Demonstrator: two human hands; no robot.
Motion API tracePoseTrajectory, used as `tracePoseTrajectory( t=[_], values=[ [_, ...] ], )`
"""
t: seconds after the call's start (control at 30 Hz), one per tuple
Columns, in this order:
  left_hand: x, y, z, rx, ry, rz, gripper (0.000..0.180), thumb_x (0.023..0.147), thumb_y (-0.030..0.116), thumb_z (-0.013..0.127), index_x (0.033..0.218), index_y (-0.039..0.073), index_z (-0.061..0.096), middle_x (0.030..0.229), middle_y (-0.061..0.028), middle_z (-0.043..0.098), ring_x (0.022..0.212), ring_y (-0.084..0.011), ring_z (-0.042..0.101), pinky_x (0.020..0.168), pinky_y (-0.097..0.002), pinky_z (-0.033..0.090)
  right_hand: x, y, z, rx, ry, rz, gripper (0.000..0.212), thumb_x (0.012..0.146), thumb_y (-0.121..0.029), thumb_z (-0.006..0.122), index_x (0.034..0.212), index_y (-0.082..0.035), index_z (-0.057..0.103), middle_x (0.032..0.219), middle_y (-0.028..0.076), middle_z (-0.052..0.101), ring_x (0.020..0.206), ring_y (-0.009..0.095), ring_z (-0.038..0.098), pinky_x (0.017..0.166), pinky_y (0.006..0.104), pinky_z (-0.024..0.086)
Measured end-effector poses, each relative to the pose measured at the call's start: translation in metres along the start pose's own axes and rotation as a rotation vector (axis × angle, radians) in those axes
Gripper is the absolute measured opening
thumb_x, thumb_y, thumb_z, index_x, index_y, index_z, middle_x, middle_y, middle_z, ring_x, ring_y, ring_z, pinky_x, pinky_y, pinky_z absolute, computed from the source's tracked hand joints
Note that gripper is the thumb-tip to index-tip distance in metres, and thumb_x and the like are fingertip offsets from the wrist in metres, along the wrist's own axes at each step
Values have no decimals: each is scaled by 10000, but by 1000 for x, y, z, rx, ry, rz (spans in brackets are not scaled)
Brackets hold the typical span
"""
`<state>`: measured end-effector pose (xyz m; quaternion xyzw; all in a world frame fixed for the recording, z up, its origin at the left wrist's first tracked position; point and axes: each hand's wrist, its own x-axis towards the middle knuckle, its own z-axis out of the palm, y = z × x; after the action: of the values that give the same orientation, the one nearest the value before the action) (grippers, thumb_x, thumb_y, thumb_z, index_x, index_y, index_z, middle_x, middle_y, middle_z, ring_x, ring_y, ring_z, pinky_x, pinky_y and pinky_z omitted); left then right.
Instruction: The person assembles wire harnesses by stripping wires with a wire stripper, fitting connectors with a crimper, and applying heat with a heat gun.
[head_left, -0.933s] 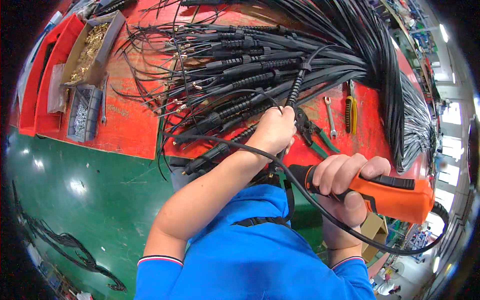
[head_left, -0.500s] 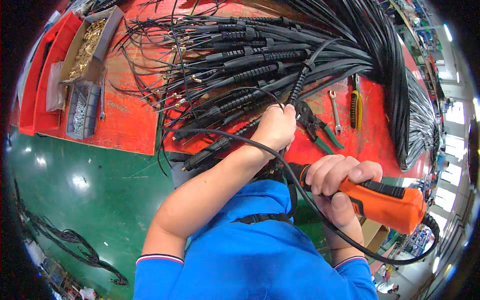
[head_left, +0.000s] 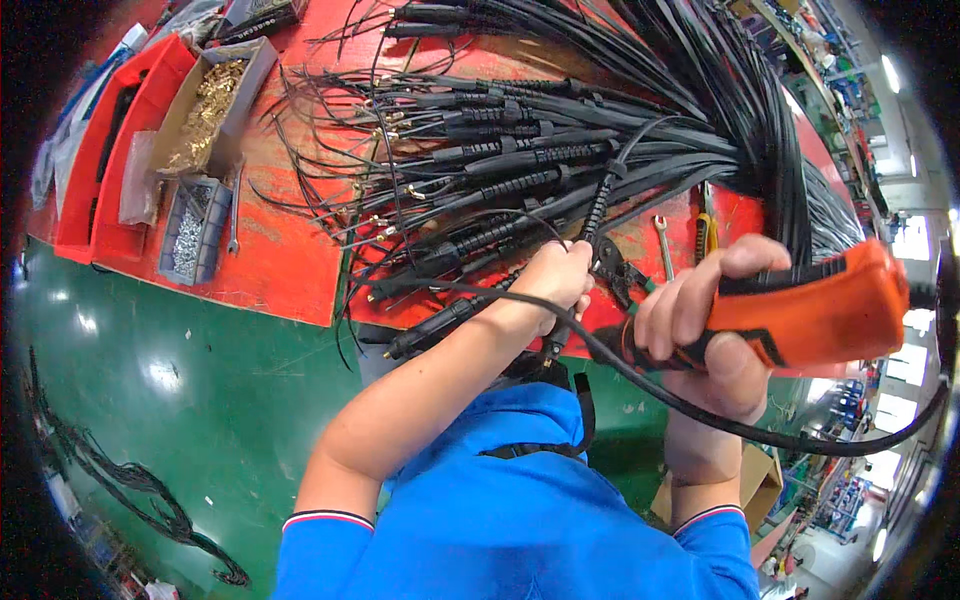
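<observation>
My left hand is closed around a black cable with a ribbed sleeve, at the near edge of the red bench. My right hand grips an orange and black power screwdriver, its black nose pointing at the left hand. The tool's black cord loops under my right wrist. A big bundle of black cables with ribbed connectors fans across the bench just beyond both hands. The tool's tip is hidden behind my left hand.
A cardboard box of brass parts, a small grey bin of screws and red trays sit at the bench's left. A wrench and pliers lie near my hands. Green floor lies below, with loose cable on it.
My right hand has lifted the orange tool up and closer to the left hand. The left hand stays gripping the cable at the bench edge.
</observation>
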<state>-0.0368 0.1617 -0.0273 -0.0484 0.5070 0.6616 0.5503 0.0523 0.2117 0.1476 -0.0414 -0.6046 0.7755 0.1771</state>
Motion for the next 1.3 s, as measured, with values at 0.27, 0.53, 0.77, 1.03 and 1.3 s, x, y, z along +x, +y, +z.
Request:
tracePoseTrajectory(
  t=[0.27, 0.53, 0.77, 1.03, 1.3],
  values=[
    [13, -10, -15, -168, -238, 47, 294, 1060, 338, 505, 946, 76, 576, 715, -26, 545, 499, -141, 511, 416, -325, 449, 53, -4, 16, -367, -52, -41, 591, 835, -168, 817, 1308, 5, 507, 766, 64, 597, 632, 164, 595, 607, 307, 493],
    [-58, 1, -38, 40, -184, 29, 330, 1051, 398, 622, 1132, 98, 511, 795, -20, 567, 545, -115, 551, 440, -310, 453, 138, 7, 86, -610, -163, -93, 369, 834, -91, 779, 1159, -6, 626, 776, -19, 629, 613, 71, 589, 568, 243, 465],
    [-101, -22, -63, 163, -113, 162, 526, 1101, 300, 514, 1575, 120, 374, 719, 17, 524, 569, -81, 504, 525, -273, 440, 248, 79, 178, -913, -622, -487, 485, 898, -187, 714, 1321, -35, 530, 1017, 187, 707, 901, 352, 719, 822, 435, 559],
    [-103, -9, -100, 151, -129, 108, 430, 1102, 329, 541, 1446, 73, 554, 708, 12, 556, 614, -80, 544, 545, -273, 458, 343, 217, 302, -1384, -965, -838, 676, 843, -208, 769, 1466, -147, 516, 1200, 139, 672, 1192, 327, 646, 985, 474, 492],
    [-111, 3, -117, 65, -265, 241, 552, 1109, 281, 498, 1602, 67, 375, 756, -6, 578, 662, -88, 585, 605, -283, 502, 395, 299, 339, -1545, -987, -961, 651, 849, -152, 713, 1461, -303, 554, 1267, 25, 663, 1313, 221, 572, 1097, 519, 391]
  ],
)
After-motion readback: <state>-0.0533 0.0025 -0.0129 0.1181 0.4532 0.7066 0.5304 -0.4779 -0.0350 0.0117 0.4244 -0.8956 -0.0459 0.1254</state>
